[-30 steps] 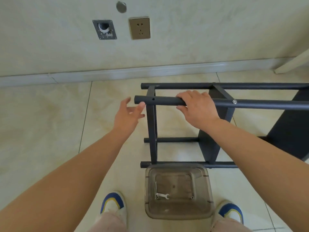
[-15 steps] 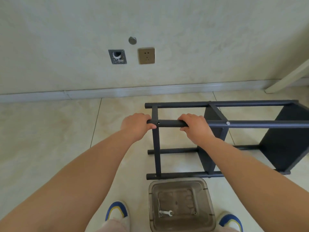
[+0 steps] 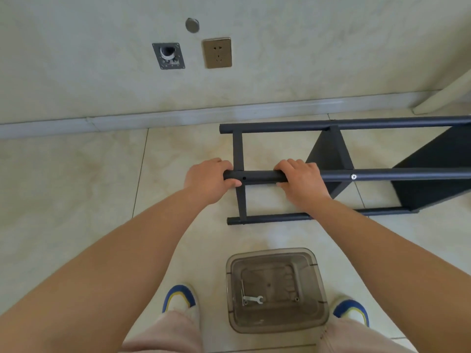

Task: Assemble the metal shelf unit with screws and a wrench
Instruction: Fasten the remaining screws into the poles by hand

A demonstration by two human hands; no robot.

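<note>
**Both hands on the top tube, wrench idle in the bin**

The black tubular metal shelf frame [image 3: 331, 174] lies on its side on the pale tiled floor [image 3: 76, 187], filling the centre and right of the frame and running off the right edge. The person's left hand [image 3: 207, 179] is clenched round the very end of the nearest upper tube, just left of an open screw hole [image 3: 244, 178]. The right hand [image 3: 302, 180] is wrapped over the same tube a little further right, fingers curled over the top. Between them the tube shows bare.

Progress check: further right on that tube a silver screw head [image 3: 353, 177] is already seated where a dark shelf panel [image 3: 328, 154] meets it, and the end crossbar [image 3: 238, 154] sits in place between the tubes. So the frame looks largely together, though the empty hole by the left hand suggests at least one fastening remains.

Down at lower centre, between the blue-and-yellow shoes [image 3: 179, 298], a smoky translucent plastic bin [image 3: 316, 284] holds a small silver open-ended wrench [image 3: 253, 299] and what appear to be a few small fasteners. Neither hand is near it. Judging by the two-handed grip, this is a repositioning or a check on the frame, with the tightening yet to come.
</note>
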